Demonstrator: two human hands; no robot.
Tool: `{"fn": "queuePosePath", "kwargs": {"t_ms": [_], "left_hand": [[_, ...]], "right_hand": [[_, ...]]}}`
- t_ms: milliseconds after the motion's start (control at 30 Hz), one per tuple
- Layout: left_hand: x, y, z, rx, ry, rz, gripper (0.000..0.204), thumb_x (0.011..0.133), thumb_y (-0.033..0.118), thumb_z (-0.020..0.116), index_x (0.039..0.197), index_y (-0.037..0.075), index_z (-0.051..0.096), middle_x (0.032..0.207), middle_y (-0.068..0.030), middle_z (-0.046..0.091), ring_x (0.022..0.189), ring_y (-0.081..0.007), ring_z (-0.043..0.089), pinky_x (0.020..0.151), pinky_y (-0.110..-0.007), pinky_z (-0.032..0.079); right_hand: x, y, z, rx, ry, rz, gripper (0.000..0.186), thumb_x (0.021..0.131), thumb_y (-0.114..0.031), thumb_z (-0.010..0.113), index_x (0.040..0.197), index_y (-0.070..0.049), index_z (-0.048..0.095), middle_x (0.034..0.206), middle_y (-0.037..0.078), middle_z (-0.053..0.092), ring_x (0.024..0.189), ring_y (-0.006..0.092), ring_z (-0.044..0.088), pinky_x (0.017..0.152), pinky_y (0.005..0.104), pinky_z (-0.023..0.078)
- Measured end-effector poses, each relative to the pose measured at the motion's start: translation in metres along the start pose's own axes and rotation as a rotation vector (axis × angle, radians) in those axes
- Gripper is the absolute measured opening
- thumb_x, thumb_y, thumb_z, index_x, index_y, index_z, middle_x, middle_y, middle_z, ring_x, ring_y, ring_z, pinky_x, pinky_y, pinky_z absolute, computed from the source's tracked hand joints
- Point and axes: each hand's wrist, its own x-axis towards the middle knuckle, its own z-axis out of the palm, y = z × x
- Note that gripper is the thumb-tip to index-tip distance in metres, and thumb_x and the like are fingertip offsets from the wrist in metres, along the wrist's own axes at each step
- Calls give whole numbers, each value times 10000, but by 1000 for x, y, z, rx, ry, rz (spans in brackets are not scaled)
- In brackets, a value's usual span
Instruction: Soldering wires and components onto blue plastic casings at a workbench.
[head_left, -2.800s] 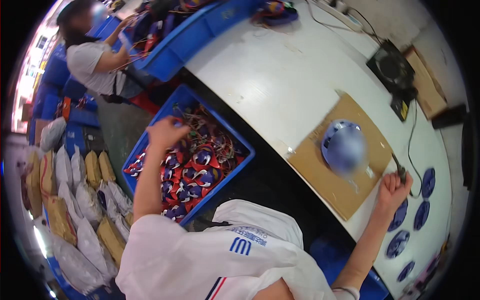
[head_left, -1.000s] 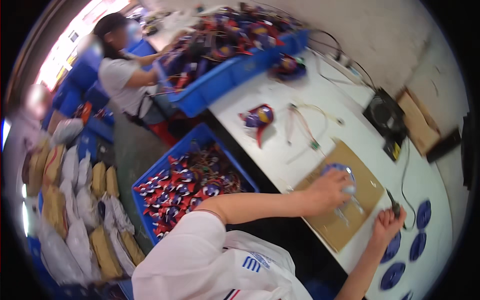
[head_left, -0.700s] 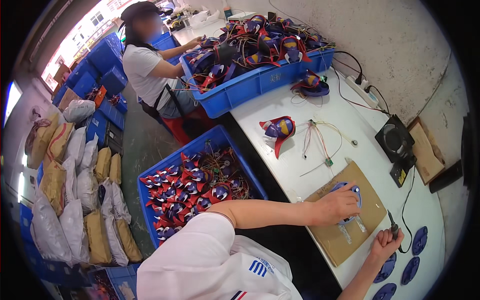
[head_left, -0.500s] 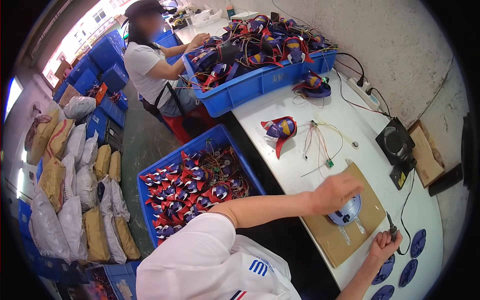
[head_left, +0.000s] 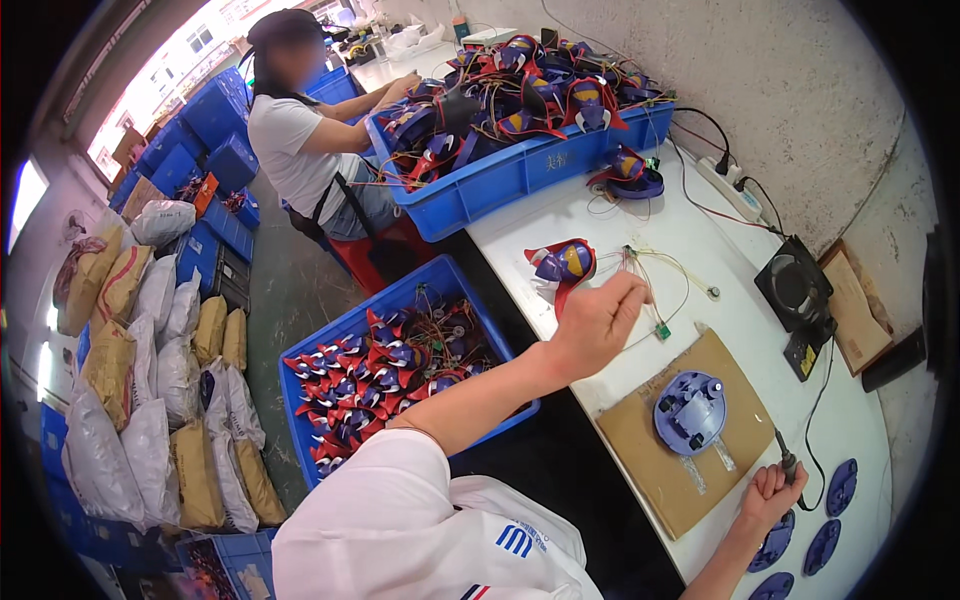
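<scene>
My left hand (head_left: 600,320) hovers over the white table (head_left: 520,200) with fingertips pinched at the wire harness (head_left: 662,328) with small green boards; whether they grip a wire I cannot make out. Beside it lies a red, purple and yellow toy shell (head_left: 563,262). My right hand (head_left: 772,490) is closed round the handle of a soldering iron (head_left: 787,462), tip upward, near the cardboard pad (head_left: 640,470). On that pad lies a round purple plastic base (head_left: 690,410) with black parts on it. Several similar bases (head_left: 841,487) lie at the table's right end.
A co-worker (head_left: 290,130) sits beyond a blue crate (head_left: 470,205) heaped with wired toys. A second crate (head_left: 300,380) of shells stands left of the table. Sacks (head_left: 160,460) fill the left side. A black fan device (head_left: 790,285) and power strip (head_left: 730,190) are along the wall.
My left hand has left the purple base and moved up and left to the wires, uncovering the base. My right hand stays on the iron. The co-worker's hands shift slightly.
</scene>
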Motion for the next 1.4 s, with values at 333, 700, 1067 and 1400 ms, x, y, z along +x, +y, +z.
{"fn": "queuePosePath", "kwargs": {"t_ms": [333,700,1067,1400], "left_hand": [[9,11,-55,-93,165,-93,100,892,11,517,867,10,614,659,11,526,511,-70,362,484,-199,302],[-28,9,-37,278,-145,-247,119,849,15,572,933,52,647,746,-58,646,569,-218,540,568,-307,446],[-46,-29,23,399,-324,150,149,797,3,632,923,69,678,824,-55,656,803,-192,588,700,-275,444],[-75,45,74,-4,-491,140,211,725,-42,685,906,62,717,781,-37,607,635,-169,543,589,-272,423]], "right_hand": [[-1,4,0,-15,-25,10,175,914,-191,527,829,-46,575,461,-70,294,339,28,189,356,179,158],[23,-5,-22,-19,-31,62,182,930,-180,513,774,-87,527,459,-71,349,341,29,233,351,202,201],[-3,-2,-3,25,-104,45,194,883,-167,532,829,14,578,475,-61,320,355,45,199,384,203,183],[-6,2,10,11,-92,-7,189,877,-177,528,803,-9,570,475,-53,337,350,47,220,386,202,191]]}}
